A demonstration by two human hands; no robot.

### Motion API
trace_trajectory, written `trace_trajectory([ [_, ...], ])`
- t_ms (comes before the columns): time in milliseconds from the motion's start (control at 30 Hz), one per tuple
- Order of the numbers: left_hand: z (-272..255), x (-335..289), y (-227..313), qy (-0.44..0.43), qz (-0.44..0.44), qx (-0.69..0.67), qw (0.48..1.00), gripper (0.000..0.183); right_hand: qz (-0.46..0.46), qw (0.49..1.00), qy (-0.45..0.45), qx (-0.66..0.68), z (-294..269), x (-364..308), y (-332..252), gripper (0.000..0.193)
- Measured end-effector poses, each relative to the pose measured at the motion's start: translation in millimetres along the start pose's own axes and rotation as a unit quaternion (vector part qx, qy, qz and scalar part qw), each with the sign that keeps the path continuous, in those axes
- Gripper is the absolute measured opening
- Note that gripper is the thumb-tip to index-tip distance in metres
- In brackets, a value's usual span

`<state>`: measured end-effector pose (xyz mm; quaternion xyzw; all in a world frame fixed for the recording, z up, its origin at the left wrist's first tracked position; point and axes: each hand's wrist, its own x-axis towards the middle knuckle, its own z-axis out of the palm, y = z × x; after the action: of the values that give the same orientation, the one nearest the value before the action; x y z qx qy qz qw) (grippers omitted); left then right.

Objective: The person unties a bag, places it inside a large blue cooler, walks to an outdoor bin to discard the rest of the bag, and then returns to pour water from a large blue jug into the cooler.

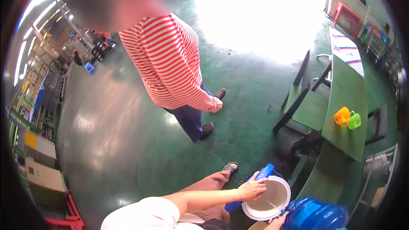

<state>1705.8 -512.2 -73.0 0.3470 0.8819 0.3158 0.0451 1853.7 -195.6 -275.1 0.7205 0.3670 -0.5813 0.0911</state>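
My left hand (252, 188) is closed on a blue lid (266, 171), held tilted at the left rim of a round white container (286, 187). The container is uncovered, and its pale inside shows. At its right lies a large, clear blue water jug (319, 215) on its side, its neck pointing at the container's rim. My right hand (277, 221) is closed at the jug's neck, partly cut off by the lower edge. A thin pale streak shows by the neck; I cannot tell whether it is water.
A person in a red-and-white striped top (166, 55) stands ahead on the green floor (106, 145). To the right is a green table (347, 89) with an orange mug (341, 116) and a green mug (354, 120), and a chair (306, 106) beside it. A red metal frame (72, 213) stands lower left.
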Motion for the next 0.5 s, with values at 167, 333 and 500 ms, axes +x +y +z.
trace_trajectory([
  [167,-3,1,0,-0.03,-0.003,0.003,1.0,0.008,0.004,0.998,0.063,0.011,6,-1,7,0.061],
  [333,-5,0,1,-0.038,0.005,0.018,0.999,0.008,-0.069,0.991,0.105,0.051,15,14,18,0.063],
  [500,-6,1,1,-0.028,0.015,0.009,0.999,0.006,-0.041,0.991,0.121,0.046,7,34,25,0.046],
])
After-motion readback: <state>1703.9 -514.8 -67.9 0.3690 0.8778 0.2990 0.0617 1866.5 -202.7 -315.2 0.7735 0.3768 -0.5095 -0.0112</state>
